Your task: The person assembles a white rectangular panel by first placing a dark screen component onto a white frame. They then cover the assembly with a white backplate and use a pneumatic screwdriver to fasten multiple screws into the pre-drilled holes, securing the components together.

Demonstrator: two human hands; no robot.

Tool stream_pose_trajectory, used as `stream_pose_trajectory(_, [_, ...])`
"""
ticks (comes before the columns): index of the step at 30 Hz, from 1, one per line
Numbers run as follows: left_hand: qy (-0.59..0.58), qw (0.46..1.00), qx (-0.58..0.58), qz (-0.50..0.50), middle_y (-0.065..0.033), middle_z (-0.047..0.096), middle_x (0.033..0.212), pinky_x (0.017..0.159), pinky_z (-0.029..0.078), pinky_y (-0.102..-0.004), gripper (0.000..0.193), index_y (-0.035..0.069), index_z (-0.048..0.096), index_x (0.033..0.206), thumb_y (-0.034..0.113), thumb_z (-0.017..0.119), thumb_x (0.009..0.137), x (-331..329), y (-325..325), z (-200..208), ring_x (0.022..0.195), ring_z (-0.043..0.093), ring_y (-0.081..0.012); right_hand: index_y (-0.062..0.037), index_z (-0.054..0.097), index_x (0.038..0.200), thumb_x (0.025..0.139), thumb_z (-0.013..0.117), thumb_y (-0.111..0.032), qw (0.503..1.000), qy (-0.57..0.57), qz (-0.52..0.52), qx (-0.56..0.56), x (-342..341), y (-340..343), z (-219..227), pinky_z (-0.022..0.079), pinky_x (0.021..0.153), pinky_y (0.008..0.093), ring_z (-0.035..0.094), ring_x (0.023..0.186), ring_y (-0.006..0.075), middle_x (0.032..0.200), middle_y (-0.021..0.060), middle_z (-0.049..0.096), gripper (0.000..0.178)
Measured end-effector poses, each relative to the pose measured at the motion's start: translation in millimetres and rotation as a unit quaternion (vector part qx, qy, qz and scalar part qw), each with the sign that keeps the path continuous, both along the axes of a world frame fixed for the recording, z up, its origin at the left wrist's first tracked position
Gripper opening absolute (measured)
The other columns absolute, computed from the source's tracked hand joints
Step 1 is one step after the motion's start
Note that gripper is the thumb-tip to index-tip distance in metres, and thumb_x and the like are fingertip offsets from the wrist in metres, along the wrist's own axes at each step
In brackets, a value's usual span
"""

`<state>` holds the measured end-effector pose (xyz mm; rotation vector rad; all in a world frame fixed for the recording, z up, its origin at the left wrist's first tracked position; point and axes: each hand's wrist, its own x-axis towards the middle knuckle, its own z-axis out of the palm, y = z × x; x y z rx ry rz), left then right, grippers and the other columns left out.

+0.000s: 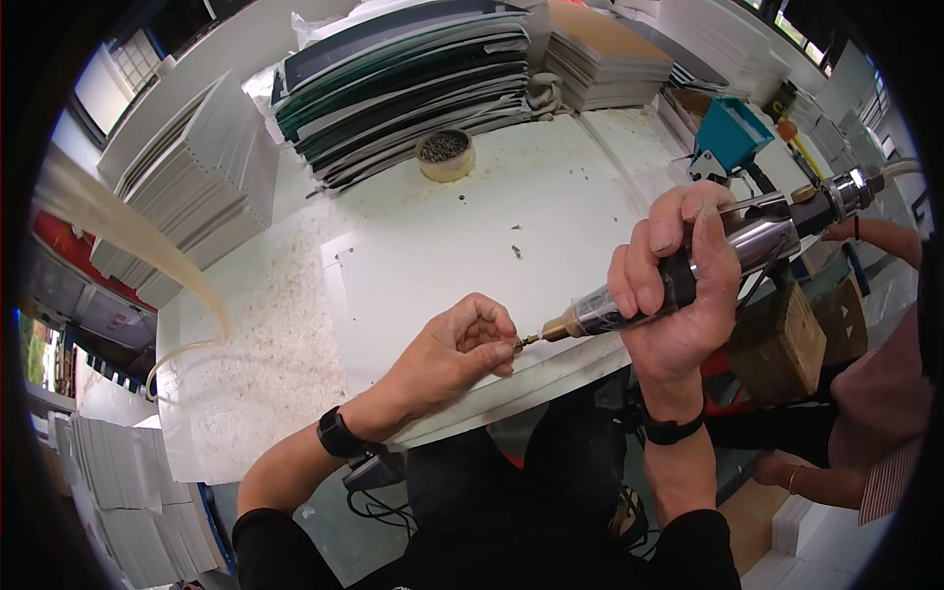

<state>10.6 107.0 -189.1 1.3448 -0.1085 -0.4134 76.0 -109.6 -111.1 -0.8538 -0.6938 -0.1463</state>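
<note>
My right hand point(678, 285) is wrapped round a silver and black air screwdriver point(772, 239), which points left and slightly down. Its brass-coloured nose point(559, 327) carries a thin bit that reaches my left fingertips. Thumb and forefinger of my left hand point(457, 344) pinch a small screw point(518, 345) at the bit's tip; the fingers partly hide it. Both hands are over the near edge of a white sheet point(423, 265) on the table. Several loose screws point(516, 252) lie on that sheet, beyond the hands. Farther back stands a round tub point(446, 171) full of screws.
Tall stacks of dark and white sheets point(403, 98) line the back, with white panels point(197, 177) at left. A teal bin point(730, 136) stands at back right. A pale hose point(187, 275) hangs at left. Another person's arm and striped sleeve point(890, 423) show at right, near a cardboard box point(777, 344).
</note>
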Motion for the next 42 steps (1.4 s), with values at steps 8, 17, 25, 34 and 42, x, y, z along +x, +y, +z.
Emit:
stream_pose_trajectory(8, [-0.164,0.941,0.293,0.027,-0.0078,0.072,0.099,0.077,0.049,-0.0335,0.016,0.006,0.061,0.115,0.004,0.063,0.099,2.2,-19.1,13.9,0.083,0.059,-0.0174,-0.0016,0.052,0.105,0.096,0.067,-0.006,0.996,0.064,-0.01,-0.067,-4.2,18.8,8.1,0.044,0.047,0.0263,0.054,0.052,0.0092,0.077,0.0079,0.059,0.019])
stream_pose_trajectory(17, [-0.208,0.93,0.3,0.029,-0.0098,0.073,0.104,0.084,0.05,-0.0384,0.019,0.006,0.061,0.117,0.003,0.061,0.098,1.4,-17.5,5.8,0.096,0.061,-0.0275,-0.0001,0.054,0.103,0.095,0.068,-0.004,0.994,0.053,0.01,-0.092,-4.4,26.8,1.4,0.043,0.049,0.0243,0.053,0.054,0.0065,0.074,0.0038,0.058,0.016])
stream_pose_trajectory(25, [-0.45,0.723,0.521,-0.057,-0.0193,0.055,0.146,0.115,0.042,-0.0489,0.05,0.0,0.054,0.141,0.02,0.068,0.097,-13.0,1.8,7.9,0.136,0.052,-0.0376,-0.0035,0.054,0.094,0.095,0.068,-0.008,0.984,0.051,0.033,-0.166,5.4,32.4,5.8,0.042,0.048,0.0256,0.049,0.051,0.0074,0.074,0.0055,0.057,0.014])
stream_pose_trajectory(34, [-0.454,0.697,0.549,-0.085,-0.0203,0.049,0.151,0.118,0.037,-0.051,0.06,-0.001,0.049,0.146,0.027,0.069,0.097,-16.0,4.9,0.7,0.141,0.046,-0.0374,-0.0076,0.045,0.094,0.097,0.066,-0.01,0.97,-0.001,0.056,-0.238,16.1,36.2,-7.0,0.038,0.042,0.0259,0.047,0.048,0.0095,0.072,0.0072,0.053,0.021])
stream_pose_trajectory(42, [-0.444,0.712,0.533,-0.107,-0.0187,0.052,0.148,0.116,0.04,-0.0496,0.053,-0.002,0.056,0.139,0.025,0.069,0.096,-14.6,5.9,7.1,0.138,0.048,-0.0364,-0.0068,0.051,0.095,0.092,0.07,-0.01,0.955,-0.121,0.093,-0.256,25.9,45.7,-14.4,0.041,0.047,0.0239,0.052,0.054,0.0095,0.08,0.0082,0.059,0.019])
